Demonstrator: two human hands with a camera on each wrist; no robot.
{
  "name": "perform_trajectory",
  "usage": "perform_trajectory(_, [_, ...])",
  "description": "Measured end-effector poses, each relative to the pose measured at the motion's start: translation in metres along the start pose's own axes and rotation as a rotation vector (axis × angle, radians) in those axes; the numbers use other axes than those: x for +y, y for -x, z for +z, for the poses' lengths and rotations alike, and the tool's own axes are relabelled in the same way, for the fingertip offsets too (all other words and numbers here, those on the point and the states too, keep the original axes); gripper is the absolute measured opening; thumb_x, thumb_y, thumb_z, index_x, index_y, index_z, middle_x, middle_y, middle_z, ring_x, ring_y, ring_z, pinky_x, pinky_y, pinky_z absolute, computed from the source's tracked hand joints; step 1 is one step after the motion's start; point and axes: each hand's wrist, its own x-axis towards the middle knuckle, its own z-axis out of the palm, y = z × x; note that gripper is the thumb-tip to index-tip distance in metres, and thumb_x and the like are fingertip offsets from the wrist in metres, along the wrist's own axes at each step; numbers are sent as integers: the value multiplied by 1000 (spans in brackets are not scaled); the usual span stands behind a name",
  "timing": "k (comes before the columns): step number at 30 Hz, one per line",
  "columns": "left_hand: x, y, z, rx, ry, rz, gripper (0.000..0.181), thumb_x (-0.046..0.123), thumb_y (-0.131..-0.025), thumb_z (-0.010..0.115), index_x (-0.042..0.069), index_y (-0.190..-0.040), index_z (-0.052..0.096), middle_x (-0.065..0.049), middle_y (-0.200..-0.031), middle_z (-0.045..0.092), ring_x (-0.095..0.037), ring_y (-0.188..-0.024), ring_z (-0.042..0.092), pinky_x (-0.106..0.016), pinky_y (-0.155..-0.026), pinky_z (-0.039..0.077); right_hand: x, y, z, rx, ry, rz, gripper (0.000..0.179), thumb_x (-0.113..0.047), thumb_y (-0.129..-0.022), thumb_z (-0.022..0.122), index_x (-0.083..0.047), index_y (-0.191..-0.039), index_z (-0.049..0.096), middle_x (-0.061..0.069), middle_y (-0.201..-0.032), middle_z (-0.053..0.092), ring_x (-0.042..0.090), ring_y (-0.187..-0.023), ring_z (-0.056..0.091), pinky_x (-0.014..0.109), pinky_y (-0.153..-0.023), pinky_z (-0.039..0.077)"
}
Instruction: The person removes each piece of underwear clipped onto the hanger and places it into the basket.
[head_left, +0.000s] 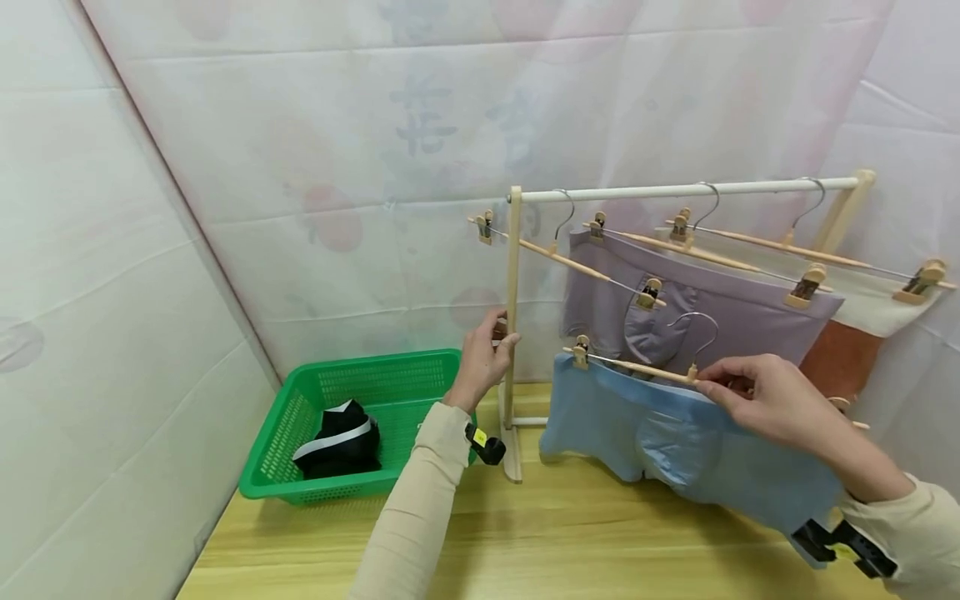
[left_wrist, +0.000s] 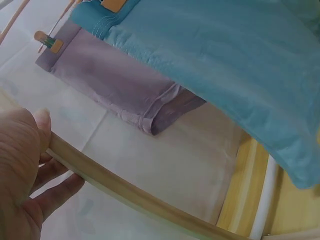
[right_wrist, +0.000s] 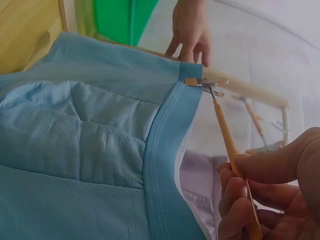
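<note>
In the head view my right hand (head_left: 772,400) pinches the wooden bar of a clip hanger (head_left: 652,369) just beside its metal hook. Light blue boxer briefs (head_left: 600,417) hang from the hanger's clips, in front of the rack. The right wrist view shows thumb and fingers around the bar (right_wrist: 227,132). With thumb and fingers on either side, my left hand (head_left: 483,358) holds the upright wooden post (head_left: 513,292) of the small clothes rack. That grip also shows in the left wrist view, where the post (left_wrist: 125,185) slants past the blue briefs (left_wrist: 215,60).
On the rack's white rail (head_left: 675,192) hang a bare clip hanger (head_left: 570,263), purple boxer briefs (head_left: 720,292) and a white-and-rust garment (head_left: 847,350). A green basket (head_left: 262,446) holds a black garment with white trim (head_left: 345,446). Everything stands on a wooden table (head_left: 540,533) before fabric walls.
</note>
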Motion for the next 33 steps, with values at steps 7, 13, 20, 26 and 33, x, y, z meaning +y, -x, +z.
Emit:
perform_trajectory(7, [7, 2, -1, -52, -33, -35, 41, 19, -105, 56, 8, -144, 48, -17, -121, 68, -29, -114, 68, -41, -96, 58, -11, -1, 9, 11, -20, -75, 10, -4, -89, 75, -13, -91, 79, 0, -81, 75, -6, -58, 47, 21, -48, 40])
perform_trajectory(13, [22, 11, -14, 59, -39, -40, 41, 32, -105, 57, 8, -138, 54, -15, -128, 64, -32, -118, 62, -48, -97, 53, -24, -9, 20, 5, -64, -137, 12, -4, -89, 75, -16, -90, 78, -3, -78, 74, -6, -58, 48, 21, -49, 42])
perform_trajectory(20, [48, 38, -41, -83, 99, 82, 29, 35, -106, 53, 14, -123, 66, -4, -110, 70, -18, -101, 66, -40, -91, 56, -36, -21, 31, -45, -123, -148, 11, -7, -92, 73, -17, -92, 79, -4, -81, 74, -4, -60, 51, 22, -51, 45])
perform_trajectory(26, [55, 57, -56, -158, 139, 49, 24, 31, -100, 65, 18, -120, 69, -1, -104, 70, -16, -96, 65, -38, -91, 55, -44, -36, 40, -87, -170, -163, 11, -10, -93, 72, -19, -93, 78, -4, -82, 75, -3, -62, 55, 22, -54, 48])
perform_trajectory(33, [48, 74, -72, -129, 138, 3, 22, 26, -93, 75, 20, -114, 72, -1, -102, 68, -14, -95, 64, -33, -86, 54, -51, -49, 57, -155, -253, -211, 7, -15, -95, 72, -16, -97, 78, -5, -82, 74, -2, -58, 48, 21, -50, 43])
